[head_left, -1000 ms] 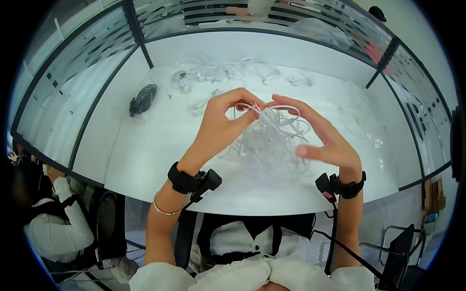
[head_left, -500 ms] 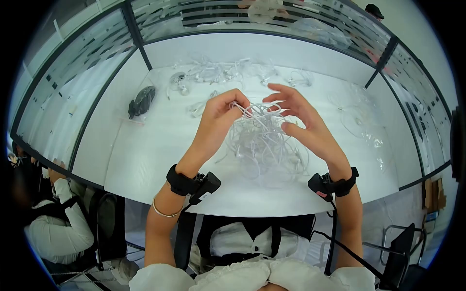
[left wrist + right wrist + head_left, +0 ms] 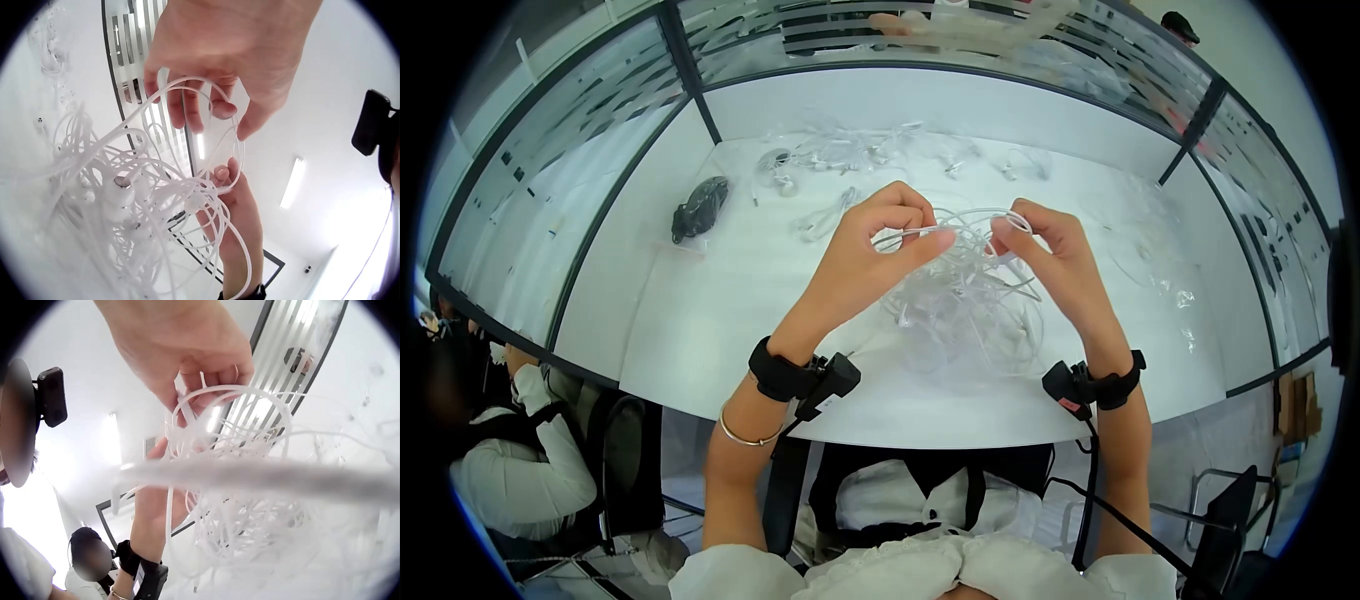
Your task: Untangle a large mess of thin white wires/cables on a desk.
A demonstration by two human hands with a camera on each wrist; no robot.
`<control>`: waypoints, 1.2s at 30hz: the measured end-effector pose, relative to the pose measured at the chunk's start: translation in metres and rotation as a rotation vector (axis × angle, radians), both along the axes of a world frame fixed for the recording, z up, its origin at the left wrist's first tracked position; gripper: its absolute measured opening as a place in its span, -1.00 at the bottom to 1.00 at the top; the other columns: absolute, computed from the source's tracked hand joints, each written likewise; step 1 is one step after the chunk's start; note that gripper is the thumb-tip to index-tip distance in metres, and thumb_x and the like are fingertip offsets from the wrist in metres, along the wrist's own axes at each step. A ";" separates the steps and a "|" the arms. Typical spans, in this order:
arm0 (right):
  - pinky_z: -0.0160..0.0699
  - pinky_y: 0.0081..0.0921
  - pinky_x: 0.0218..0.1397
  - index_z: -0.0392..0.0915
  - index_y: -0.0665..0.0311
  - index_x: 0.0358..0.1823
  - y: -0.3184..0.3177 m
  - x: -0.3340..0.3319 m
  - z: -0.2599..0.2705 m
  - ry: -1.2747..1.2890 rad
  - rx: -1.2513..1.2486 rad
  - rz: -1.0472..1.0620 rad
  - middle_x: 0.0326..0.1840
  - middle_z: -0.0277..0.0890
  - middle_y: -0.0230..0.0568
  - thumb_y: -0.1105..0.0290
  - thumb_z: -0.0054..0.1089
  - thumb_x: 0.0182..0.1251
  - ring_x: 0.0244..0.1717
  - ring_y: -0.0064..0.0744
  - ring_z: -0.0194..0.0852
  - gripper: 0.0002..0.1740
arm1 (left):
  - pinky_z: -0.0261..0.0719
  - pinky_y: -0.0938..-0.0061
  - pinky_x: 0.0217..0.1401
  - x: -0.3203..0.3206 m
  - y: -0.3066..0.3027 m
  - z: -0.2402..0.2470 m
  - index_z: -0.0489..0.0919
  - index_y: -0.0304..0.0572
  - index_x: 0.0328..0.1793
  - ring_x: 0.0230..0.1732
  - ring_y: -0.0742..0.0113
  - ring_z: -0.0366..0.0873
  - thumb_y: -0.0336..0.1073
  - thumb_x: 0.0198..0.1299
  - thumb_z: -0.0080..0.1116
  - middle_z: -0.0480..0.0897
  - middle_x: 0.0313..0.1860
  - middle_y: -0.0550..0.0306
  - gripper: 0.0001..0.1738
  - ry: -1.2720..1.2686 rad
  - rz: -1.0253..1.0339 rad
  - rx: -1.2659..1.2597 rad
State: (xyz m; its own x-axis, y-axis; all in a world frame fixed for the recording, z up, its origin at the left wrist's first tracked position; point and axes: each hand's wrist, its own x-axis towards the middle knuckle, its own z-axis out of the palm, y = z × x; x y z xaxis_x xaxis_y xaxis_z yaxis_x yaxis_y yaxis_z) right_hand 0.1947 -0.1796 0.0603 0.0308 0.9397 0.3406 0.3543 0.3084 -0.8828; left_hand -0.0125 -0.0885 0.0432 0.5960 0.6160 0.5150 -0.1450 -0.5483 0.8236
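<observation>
A tangle of thin white cables (image 3: 965,305) rises off the white table between both hands, with loops standing up at its top. Rounded white plugs or earbuds (image 3: 119,199) show among the strands in the left wrist view. My left hand (image 3: 865,250) pinches a cable loop at the tangle's upper left between thumb and fingers. On the other side, my right hand (image 3: 1060,255) pinches a white strand near the top right. In the right wrist view, a short white piece (image 3: 186,409) shows between the right thumb and fingers, and a blurred cable (image 3: 262,475) crosses close to the camera.
Bagged white cables (image 3: 840,152) lie along the back of the table (image 3: 720,330). A black bundle in a clear bag (image 3: 700,208) is at the back left. Clear plastic (image 3: 1170,280) lies on the right. Low partitions (image 3: 940,100) enclose the table, and another person (image 3: 520,470) sits at the left.
My right hand, spread beside the tangle earlier, has taken a strand between thumb and fingers. The left hand keeps its hold, and the top loops are now stretched between both hands.
</observation>
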 end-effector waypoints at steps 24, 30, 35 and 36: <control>0.41 -0.55 -0.18 0.54 0.28 -0.37 0.018 0.009 -0.012 0.048 0.088 -0.155 -0.32 0.62 -0.35 0.19 0.13 0.42 -0.25 -0.62 0.50 -0.70 | 0.34 0.54 -0.33 -0.008 0.005 0.007 0.58 -0.21 -0.46 -0.36 0.28 0.68 -0.10 0.45 -0.07 0.73 -0.38 -0.09 -0.53 -0.231 0.041 -0.355; 0.37 -0.59 -0.20 0.53 0.31 -0.37 0.011 -0.002 -0.011 0.120 0.112 -0.046 -0.34 0.60 -0.33 0.16 -0.01 0.51 -0.33 -0.60 0.42 -0.62 | 0.26 0.62 -0.48 -0.005 -0.001 0.008 0.62 -0.20 -0.34 -0.57 0.46 0.59 -0.04 0.44 -0.02 0.70 -0.54 0.06 -0.57 -0.194 0.032 -0.393; 0.38 -0.61 -0.19 0.55 0.29 -0.20 0.007 -0.021 -0.003 0.014 0.046 -0.048 -0.27 0.56 -0.37 0.25 0.05 0.46 -0.28 -0.60 0.46 -0.76 | 0.21 0.64 -0.46 -0.008 0.001 0.006 0.62 -0.21 -0.35 -0.62 0.51 0.48 -0.05 0.43 -0.01 0.60 -0.61 0.19 -0.58 -0.207 0.004 -0.442; 0.38 -0.61 -0.18 0.55 0.27 -0.17 0.004 -0.027 -0.001 -0.044 0.027 -0.060 -0.26 0.56 -0.39 0.28 0.05 0.45 -0.27 -0.61 0.48 -0.79 | 0.21 0.64 -0.45 -0.009 0.001 0.005 0.62 -0.21 -0.35 -0.62 0.51 0.47 -0.06 0.42 -0.01 0.59 -0.62 0.21 -0.58 -0.214 -0.022 -0.460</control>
